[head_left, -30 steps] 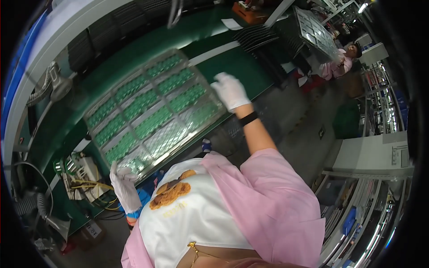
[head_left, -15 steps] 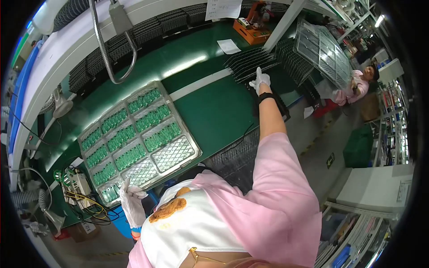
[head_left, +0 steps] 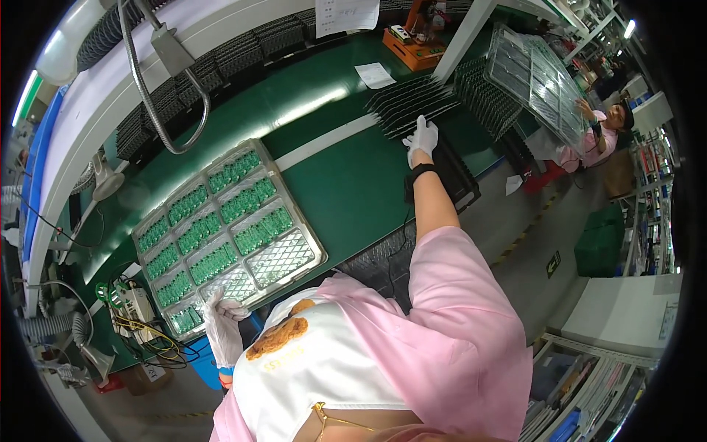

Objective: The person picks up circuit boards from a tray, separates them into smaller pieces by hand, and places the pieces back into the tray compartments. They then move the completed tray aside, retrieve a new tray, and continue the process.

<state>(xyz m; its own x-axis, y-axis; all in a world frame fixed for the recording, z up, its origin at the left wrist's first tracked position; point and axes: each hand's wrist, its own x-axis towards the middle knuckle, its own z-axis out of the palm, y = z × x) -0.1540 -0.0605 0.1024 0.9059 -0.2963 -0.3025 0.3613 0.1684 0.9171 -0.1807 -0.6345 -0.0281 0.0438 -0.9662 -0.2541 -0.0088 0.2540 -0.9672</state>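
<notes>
A clear plastic tray [head_left: 317, 254] with compartments of small green circuit boards lies on the green bench. My left hand [head_left: 221, 324], in a white glove, grips the tray's near left edge. My right hand [head_left: 421, 138], also gloved with a black wrist strap, reaches far right and rests on a fanned row of black trays [head_left: 412, 103]. Whether its fingers hold one of them is not clear.
A green bench top [head_left: 346, 184] with a white stripe runs across. A flexible metal hose [head_left: 158, 110] hangs at the left. An orange box [head_left: 412, 48] and a paper sheet [head_left: 374, 75] sit behind. Cables [head_left: 140, 324] lie lower left. Another person [head_left: 604, 136] holds a clear tray at right.
My right hand left the tray's far corner and reached out right to the black trays. The left hand stayed on the tray, which now rests lower on the bench.
</notes>
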